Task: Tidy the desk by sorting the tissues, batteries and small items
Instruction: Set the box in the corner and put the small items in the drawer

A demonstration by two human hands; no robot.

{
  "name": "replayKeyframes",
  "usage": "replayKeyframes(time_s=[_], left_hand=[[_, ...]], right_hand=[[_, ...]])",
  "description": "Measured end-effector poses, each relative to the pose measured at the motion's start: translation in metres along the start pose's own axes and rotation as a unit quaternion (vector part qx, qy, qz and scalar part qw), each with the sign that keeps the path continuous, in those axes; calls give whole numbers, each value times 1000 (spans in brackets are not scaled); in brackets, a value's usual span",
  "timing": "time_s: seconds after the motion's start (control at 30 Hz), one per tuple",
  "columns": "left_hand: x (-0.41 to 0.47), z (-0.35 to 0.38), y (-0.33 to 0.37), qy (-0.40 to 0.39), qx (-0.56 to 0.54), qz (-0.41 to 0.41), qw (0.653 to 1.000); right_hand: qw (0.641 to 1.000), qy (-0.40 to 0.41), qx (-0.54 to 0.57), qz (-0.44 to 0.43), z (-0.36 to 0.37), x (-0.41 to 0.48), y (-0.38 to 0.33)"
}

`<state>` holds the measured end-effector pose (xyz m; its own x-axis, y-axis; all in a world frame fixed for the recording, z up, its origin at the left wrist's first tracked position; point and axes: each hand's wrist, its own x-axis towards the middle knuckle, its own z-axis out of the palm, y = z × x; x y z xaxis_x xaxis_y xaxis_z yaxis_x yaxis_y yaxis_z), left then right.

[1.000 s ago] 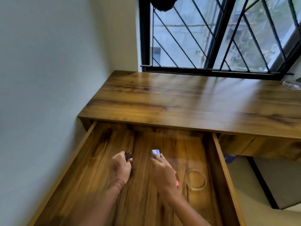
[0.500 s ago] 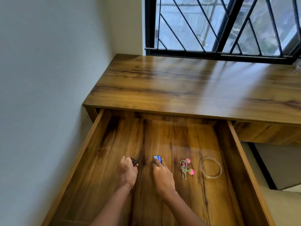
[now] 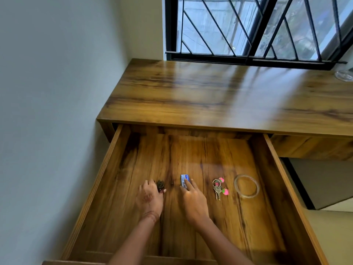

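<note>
Both hands are inside the open wooden drawer [image 3: 107, 175]. My left hand [image 3: 150, 197] has its fingers curled round a small dark object [image 3: 160, 184] that sits on the drawer floor. My right hand [image 3: 193, 197] lies flatter, its straight index finger resting on a small blue-and-white box [image 3: 183, 179]. To the right of that hand lie a bunch of keys with pink charms [image 3: 219, 189] and a clear tape ring [image 3: 246, 186], both untouched.
The wooden desk top [image 3: 219, 96] stretches behind the drawer under a barred window [image 3: 248, 27]. A glass object [image 3: 343, 75] is at the desk's far right edge. A wall runs close along the left.
The view has shifted, so the keys, earlier hidden behind my right hand, show beside the tape ring. Both hands stay low on the drawer floor with their items.
</note>
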<state>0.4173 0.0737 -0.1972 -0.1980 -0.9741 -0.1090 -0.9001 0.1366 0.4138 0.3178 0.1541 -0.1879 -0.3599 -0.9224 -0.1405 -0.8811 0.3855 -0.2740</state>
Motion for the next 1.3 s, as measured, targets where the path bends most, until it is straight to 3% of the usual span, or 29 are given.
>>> replayKeyframes(time_s=[0.37, 0.53, 0.77, 0.87, 1.3], left_hand=[[-95, -32, 4, 41, -29, 77, 996], [-158, -35, 1, 52, 15, 142, 988], [-208, -7, -25, -15, 137, 209, 968], [-211, 1, -32, -28, 142, 211, 967], [-141, 22, -18, 51, 201, 266, 941]], right_hand=[[986, 153, 61, -19, -12, -86, 9], [971, 233, 53, -9, -7, -146, 25], [980, 193, 11, 50, 13, -206, 65], [985, 163, -24, 47, 14, -212, 74], [984, 162, -63, 40, 9, -160, 89]])
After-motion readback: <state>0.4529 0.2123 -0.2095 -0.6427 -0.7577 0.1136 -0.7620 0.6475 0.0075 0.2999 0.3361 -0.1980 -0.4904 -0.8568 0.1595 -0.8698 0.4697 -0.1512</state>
